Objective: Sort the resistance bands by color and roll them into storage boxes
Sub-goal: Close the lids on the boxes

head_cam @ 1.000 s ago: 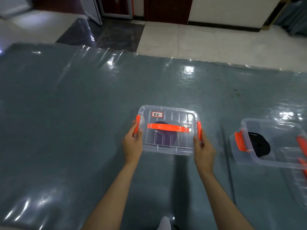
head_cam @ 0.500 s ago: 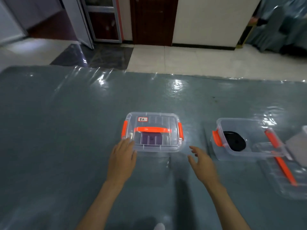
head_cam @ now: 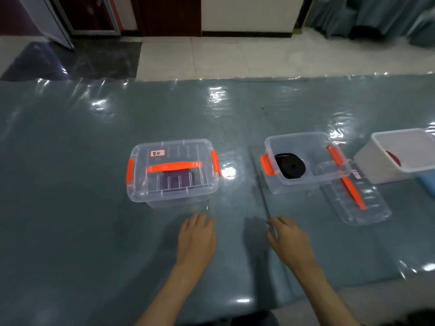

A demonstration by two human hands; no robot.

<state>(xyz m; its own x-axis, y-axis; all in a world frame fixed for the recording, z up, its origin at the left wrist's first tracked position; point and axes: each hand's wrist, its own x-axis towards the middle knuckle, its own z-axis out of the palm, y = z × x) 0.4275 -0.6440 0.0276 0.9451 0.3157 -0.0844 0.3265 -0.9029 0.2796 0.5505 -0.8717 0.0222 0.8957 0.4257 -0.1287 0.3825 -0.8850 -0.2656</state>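
A clear storage box (head_cam: 141, 191) with orange clips and an orange handle stands shut on the table, a purple rolled band (head_cam: 175, 180) inside it. To its right an open clear box (head_cam: 306, 144) holds a black rolled band (head_cam: 290, 165); its lid (head_cam: 367, 208) lies beside it. My left hand (head_cam: 196, 238) hovers just in front of the shut box, fingers relaxed and holding nothing. My right hand (head_cam: 288, 241) is a little to the right, also relaxed and holding nothing.
A white bin (head_cam: 376, 168) with something red (head_cam: 394, 158) in it sits at the far right, a blue object (head_cam: 428, 182) beside it. The table (head_cam: 70, 161) has a glossy grey-green plastic cover. Tiled floor and doors lie beyond the far edge.
Both hands let go of the shut box's side clips and drew back toward me. The view swung right, bringing the open box, its lid and the white bin into sight.
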